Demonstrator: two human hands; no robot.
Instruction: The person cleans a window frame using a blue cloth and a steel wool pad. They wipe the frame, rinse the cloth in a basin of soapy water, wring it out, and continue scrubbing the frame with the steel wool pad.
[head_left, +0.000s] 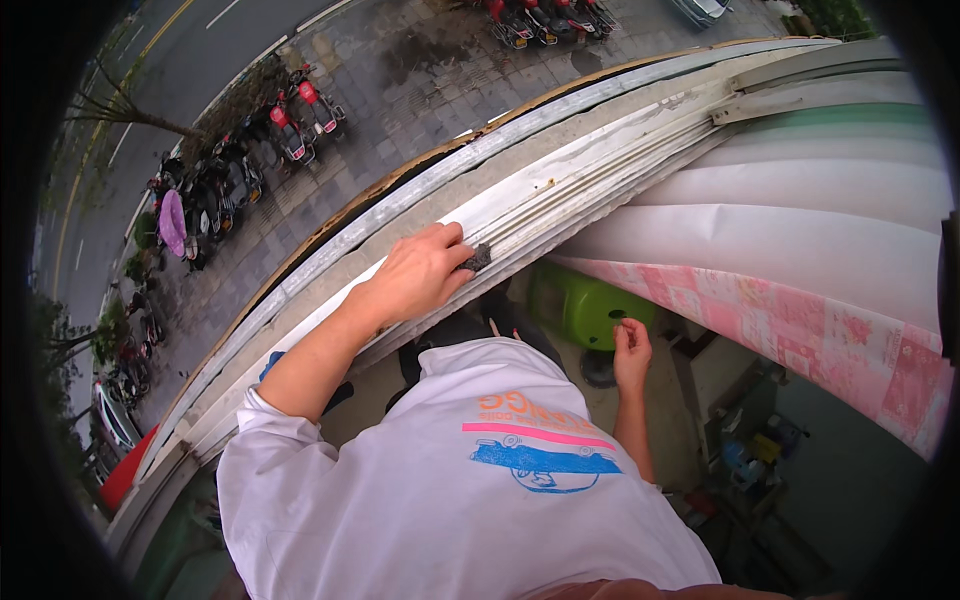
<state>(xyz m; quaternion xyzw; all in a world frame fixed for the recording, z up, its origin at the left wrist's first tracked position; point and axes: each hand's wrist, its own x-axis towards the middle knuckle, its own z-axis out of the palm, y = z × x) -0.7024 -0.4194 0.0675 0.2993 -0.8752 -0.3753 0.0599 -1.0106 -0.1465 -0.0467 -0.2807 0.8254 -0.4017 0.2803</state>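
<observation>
My left hand (420, 274) presses a small dark grey wad (477, 258) onto the grooved white window track (559, 196). The wad looks like a dirty rag or scouring pad; most of it is hidden under my fingers. Brown specks of dirt lie on the track beyond it. On the indoor side, my right hand (634, 349) hangs in the air in front of a green plastic stool (589, 307). Its fingers are half curled, and no object shows in them.
A sliding window frame (810, 86) stands at the track's right end, beside a white and pink curtain (810, 232). Past the concrete sill (409, 217) and metal outer edge (360, 225) is a drop to a paved sidewalk (397, 105) with parked scooters (296, 124).
</observation>
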